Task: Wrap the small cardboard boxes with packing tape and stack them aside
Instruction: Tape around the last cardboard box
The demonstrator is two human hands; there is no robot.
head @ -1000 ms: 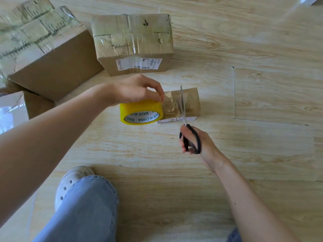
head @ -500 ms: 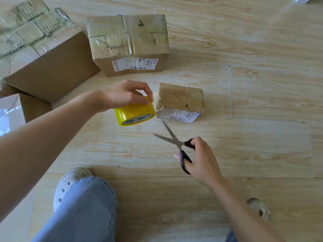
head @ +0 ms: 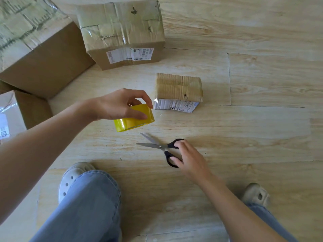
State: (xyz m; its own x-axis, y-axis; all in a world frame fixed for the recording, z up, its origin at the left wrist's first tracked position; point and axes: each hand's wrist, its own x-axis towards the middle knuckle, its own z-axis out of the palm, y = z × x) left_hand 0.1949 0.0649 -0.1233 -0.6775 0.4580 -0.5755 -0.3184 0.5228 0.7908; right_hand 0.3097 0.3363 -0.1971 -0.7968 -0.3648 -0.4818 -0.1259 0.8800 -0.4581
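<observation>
A small cardboard box (head: 179, 88) with a white label on its near side lies on the wooden floor, a loose end of clear tape at its lower left corner. Just left of it my left hand (head: 118, 104) grips a yellow roll of packing tape (head: 134, 118) from above, held a little over the floor. My right hand (head: 190, 158) has its fingers in the black handles of a pair of scissors (head: 162, 149), which lie on the floor with blades apart and pointing left, below the roll.
Three bigger taped cardboard boxes stand at the back left: one (head: 122, 32) behind the small box, a larger one (head: 33, 44) left of it, and a third (head: 17, 110) at the left edge. My jeans legs and two pale shoes (head: 73, 177) fill the foreground.
The scissors cut the tape between roll and box, then my right hand brought them down onto the floor. My left hand drew the roll away from the box, toward me.
</observation>
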